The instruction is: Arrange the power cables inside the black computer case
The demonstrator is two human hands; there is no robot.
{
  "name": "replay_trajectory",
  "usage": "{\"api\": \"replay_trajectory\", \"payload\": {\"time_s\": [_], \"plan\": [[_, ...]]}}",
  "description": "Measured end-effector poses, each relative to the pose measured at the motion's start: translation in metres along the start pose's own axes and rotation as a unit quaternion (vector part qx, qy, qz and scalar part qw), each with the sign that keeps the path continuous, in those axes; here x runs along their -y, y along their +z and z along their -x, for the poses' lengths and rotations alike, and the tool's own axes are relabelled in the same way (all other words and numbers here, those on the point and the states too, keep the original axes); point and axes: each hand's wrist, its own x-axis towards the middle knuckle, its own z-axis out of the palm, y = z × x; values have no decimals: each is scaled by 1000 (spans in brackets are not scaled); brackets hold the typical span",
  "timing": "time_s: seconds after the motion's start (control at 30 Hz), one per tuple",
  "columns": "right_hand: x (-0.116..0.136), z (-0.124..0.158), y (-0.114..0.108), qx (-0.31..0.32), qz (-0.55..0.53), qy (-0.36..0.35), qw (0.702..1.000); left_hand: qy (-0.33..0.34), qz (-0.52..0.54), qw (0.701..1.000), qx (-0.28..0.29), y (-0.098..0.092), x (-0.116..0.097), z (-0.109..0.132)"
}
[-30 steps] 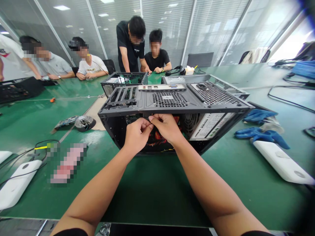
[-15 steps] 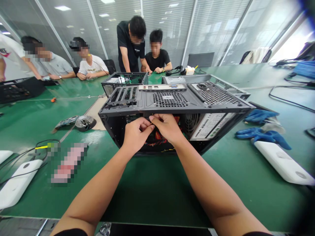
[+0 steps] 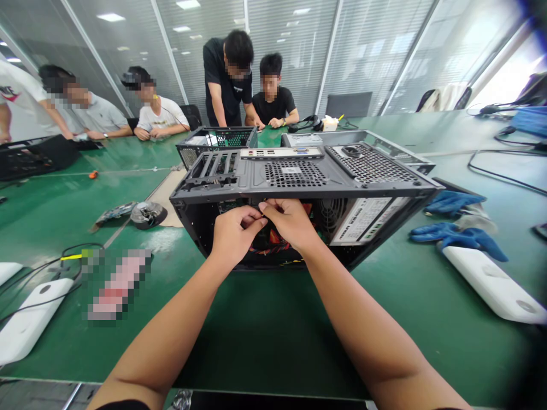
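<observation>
the left hand (image 3: 235,233) does best with a light, steady pinch: thumb and forefinger nearly meet, though i cannot tell what they hold. the right hand (image 3: 290,222), closely curled, its hold hidden too, should brace without dragging the cables (image 3: 270,249). the computer case (image 3: 316,193) stands on the green table (image 3: 265,330), around both sets of fingertips: dark metal, slots (image 3: 220,165) at left, perforated vents (image 3: 310,177) mid-panel, white-labelled power supply (image 3: 367,219) at right.

Left grip (image 3: 233,232), right grip (image 3: 293,223) close together at open computer case (image 3: 305,192).
</observation>
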Motion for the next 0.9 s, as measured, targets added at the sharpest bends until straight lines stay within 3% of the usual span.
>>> {"api": "replay_trajectory", "payload": {"time_s": [0.9], "plan": [[-4, 0, 1, 6, -13, 3, 1000, 7, 12, 1000, 23, 1, -3, 2]]}}
